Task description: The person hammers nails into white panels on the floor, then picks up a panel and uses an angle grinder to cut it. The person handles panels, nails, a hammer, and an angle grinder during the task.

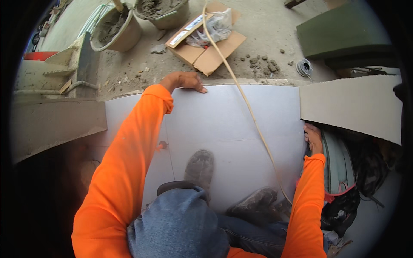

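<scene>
- We have our left hand (183, 81) pressed flat, fingers spread, on the far edge of the large pale floor tile (223, 124).
- Our right hand (313, 138) grips the same tile's right edge, beside a backpack (340, 167).
- The tile lies on the floor under our shoes (200, 170), next to laid tiles.
- To seat it well, we judge even pressure at both edges matters, keeping joints aligned and the string line (241, 90) undisturbed.
</scene>
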A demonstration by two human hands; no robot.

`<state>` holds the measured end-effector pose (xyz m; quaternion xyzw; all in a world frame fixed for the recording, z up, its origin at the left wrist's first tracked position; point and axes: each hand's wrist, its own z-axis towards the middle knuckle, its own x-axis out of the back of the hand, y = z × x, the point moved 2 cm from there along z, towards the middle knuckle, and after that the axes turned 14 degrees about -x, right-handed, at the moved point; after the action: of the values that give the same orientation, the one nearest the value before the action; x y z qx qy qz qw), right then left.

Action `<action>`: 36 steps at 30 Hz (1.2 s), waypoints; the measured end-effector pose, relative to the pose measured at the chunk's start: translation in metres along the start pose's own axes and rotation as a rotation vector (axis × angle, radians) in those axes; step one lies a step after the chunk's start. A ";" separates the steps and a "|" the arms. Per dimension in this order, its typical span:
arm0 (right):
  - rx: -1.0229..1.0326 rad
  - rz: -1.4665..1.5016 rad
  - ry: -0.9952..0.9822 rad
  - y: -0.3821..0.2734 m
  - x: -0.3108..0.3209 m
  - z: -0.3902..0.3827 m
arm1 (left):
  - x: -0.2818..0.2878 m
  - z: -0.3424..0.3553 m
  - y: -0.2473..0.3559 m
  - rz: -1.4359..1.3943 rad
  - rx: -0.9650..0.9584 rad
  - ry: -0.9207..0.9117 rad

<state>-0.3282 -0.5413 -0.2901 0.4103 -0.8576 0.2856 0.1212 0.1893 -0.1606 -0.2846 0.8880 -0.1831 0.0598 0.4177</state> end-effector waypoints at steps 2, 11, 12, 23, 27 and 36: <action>-0.016 0.020 0.000 0.000 0.001 0.002 | 0.001 0.000 0.000 -0.090 -0.004 0.001; 0.005 -0.006 0.005 0.004 0.003 0.007 | 0.010 0.005 -0.003 -0.215 -0.051 -0.112; 0.006 -0.018 0.017 0.003 0.003 0.006 | 0.011 0.004 -0.004 -0.258 -0.023 -0.113; 0.016 0.014 -0.015 0.005 0.002 0.003 | 0.012 0.011 -0.005 -0.042 -0.069 -0.085; 0.055 -0.032 0.001 0.010 0.006 0.012 | 0.007 0.008 -0.002 -0.120 -0.053 0.007; 0.012 0.001 0.057 0.010 0.004 0.010 | -0.027 -0.008 0.025 0.079 0.099 0.288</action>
<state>-0.3378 -0.5445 -0.3000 0.4024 -0.8522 0.3024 0.1431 0.1554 -0.1618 -0.2688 0.8819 -0.1529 0.2116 0.3926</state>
